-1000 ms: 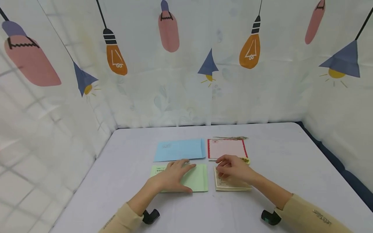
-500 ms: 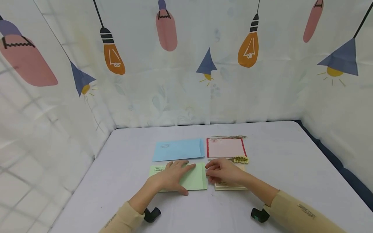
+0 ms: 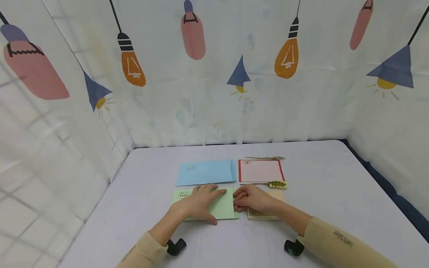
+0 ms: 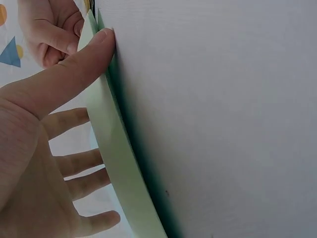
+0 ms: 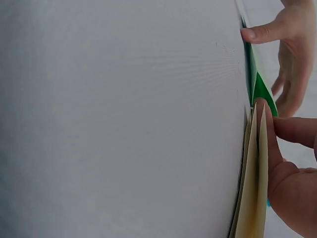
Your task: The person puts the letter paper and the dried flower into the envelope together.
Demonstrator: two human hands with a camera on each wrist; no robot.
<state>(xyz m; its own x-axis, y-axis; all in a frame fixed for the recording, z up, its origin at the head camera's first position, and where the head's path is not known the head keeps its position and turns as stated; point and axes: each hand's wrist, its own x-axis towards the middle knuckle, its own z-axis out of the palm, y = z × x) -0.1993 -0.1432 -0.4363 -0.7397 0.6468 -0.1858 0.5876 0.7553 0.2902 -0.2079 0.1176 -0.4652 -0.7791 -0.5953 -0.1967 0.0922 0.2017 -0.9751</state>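
Note:
A light green envelope [image 3: 224, 208] lies near the middle of the table, its printed box at the upper left. Spread across it, my left hand [image 3: 199, 204] rests with straight fingers, the thumb [image 4: 84, 67] lying over the near edge. At the envelope's right end my right hand [image 3: 251, 200] pinches the flap between thumb and fingers. The right wrist view shows the flap [image 5: 262, 91] lifted, with darker green inside and a fingertip at the opening. Under the right wrist lies a cream folded card [image 3: 276, 194], partly hidden; its leaves [image 5: 252, 183] stand slightly apart.
Behind the green envelope lies a blue envelope [image 3: 204, 173]. To its right is a pink card [image 3: 259, 171] with a red border, a dried grass stem [image 3: 264, 158] above it and a yellow dried flower [image 3: 277, 184] below. A patterned cloth [image 3: 214, 111] hangs behind the table.
My right hand has moved left from above the cream card to the green envelope's right end and now pinches its flap. The left hand has stayed on the envelope.

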